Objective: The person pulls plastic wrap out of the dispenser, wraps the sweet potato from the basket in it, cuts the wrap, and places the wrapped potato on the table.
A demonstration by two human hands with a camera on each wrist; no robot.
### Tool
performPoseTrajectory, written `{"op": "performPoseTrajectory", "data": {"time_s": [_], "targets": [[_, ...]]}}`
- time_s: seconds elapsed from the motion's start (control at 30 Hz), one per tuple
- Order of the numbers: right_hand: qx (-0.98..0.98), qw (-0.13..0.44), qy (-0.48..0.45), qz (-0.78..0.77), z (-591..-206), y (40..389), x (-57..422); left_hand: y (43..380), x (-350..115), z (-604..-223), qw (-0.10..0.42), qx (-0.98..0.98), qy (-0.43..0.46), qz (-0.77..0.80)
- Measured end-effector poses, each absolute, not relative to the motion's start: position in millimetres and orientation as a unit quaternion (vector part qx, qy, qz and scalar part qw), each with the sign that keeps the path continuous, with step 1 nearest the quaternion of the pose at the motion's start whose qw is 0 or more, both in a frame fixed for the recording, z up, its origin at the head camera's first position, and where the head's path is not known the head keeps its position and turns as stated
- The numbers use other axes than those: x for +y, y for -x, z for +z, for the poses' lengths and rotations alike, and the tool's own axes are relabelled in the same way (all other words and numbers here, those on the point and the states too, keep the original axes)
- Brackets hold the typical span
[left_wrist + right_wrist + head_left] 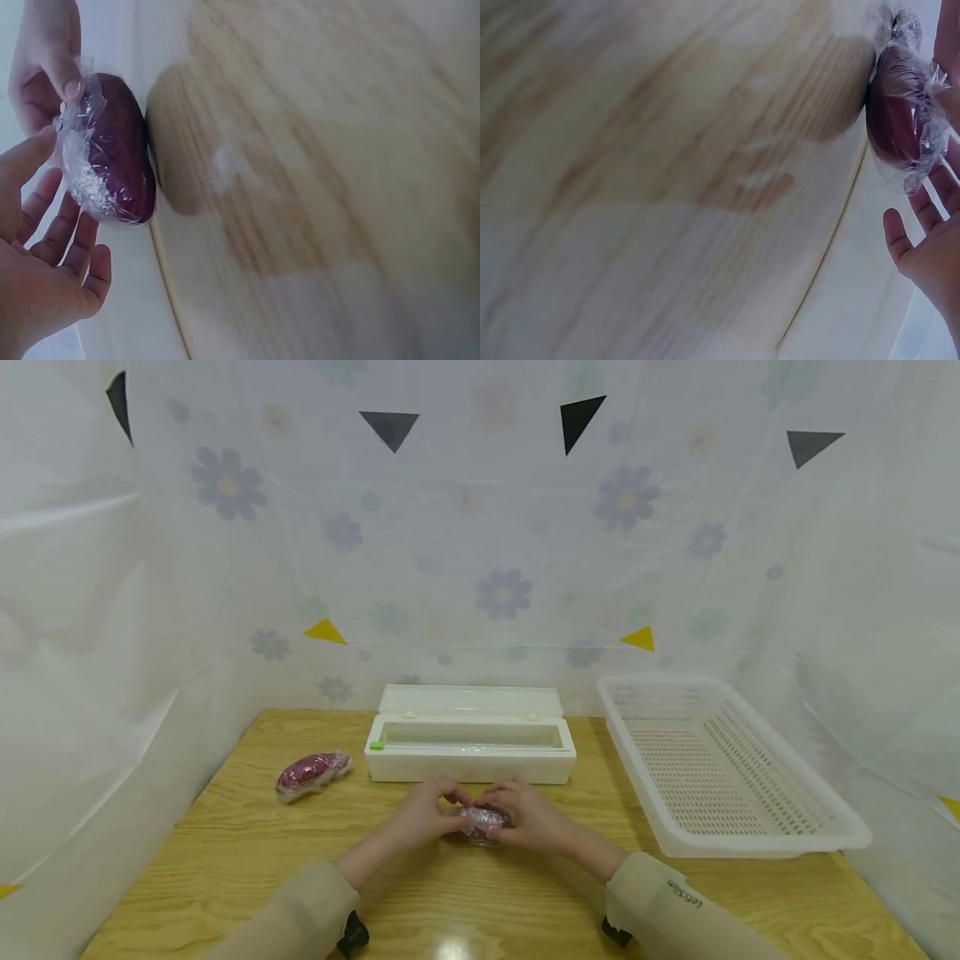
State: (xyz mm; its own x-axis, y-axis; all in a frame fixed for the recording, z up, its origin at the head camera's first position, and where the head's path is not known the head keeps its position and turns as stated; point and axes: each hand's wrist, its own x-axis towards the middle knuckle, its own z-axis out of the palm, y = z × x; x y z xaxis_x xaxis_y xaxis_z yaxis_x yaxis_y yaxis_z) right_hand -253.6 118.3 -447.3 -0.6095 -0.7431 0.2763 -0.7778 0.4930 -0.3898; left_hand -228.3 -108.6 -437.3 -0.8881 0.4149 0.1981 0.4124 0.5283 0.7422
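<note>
A dark purple-red oblong vegetable [124, 154] in crinkled cling film sits on the wooden table, in front of a white box. In the head view my left hand [427, 814] holds its left end, thumb and fingers at the film. My right hand [536, 818] grips the right end, its thumb over the near side. Loose film bunches up between the two hands, as the left wrist view shows. The right wrist view shows the wrapped vegetable [896, 120] with fingers [926, 210] at its edge; part of the hand is cut off there.
Behind the hands stands the white cling-film dispenser [472, 768], lid raised, with a green slider [377, 746] at its left. A second film-wrapped purple-red vegetable [311, 774] lies to the left. On the right is a white slotted plastic basket [765, 842]. Plastic sheeting surrounds the table [465, 910].
</note>
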Motion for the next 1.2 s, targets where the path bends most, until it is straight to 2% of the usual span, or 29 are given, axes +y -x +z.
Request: {"op": "performPoseTrajectory", "data": {"time_s": [0.2,0.4,0.67,0.8,1.07,1.2], "targets": [[-0.87,0.017,-0.395,0.294,-449.9,253.9,119.3,229.6,-104.6,-442.9,-0.019,0.879,-0.24,0.411],[-0.871,0.023,-0.404,0.278,-454.2,253.9,122.9,230.2,-105.4,-444.6,-0.022,0.876,-0.242,0.418],[-0.871,0.039,-0.408,0.271,-460.0,253.5,126.3,233.0,-104.7,-441.9,-0.002,0.884,-0.248,0.397],[-0.865,0.022,-0.399,0.305,-457.9,251.4,125.9,232.4,-101.3,-440.4,0.012,0.898,-0.249,0.362],[-0.851,-0.019,-0.384,0.357,-456.6,250.6,131.6,230.4,-94.6,-445.2,-0.004,0.906,-0.262,0.333],[-0.843,0.006,-0.391,0.369,-457.0,250.2,139.7,229.6,-92.4,-445.5,-0.007,0.907,-0.263,0.33]]}}
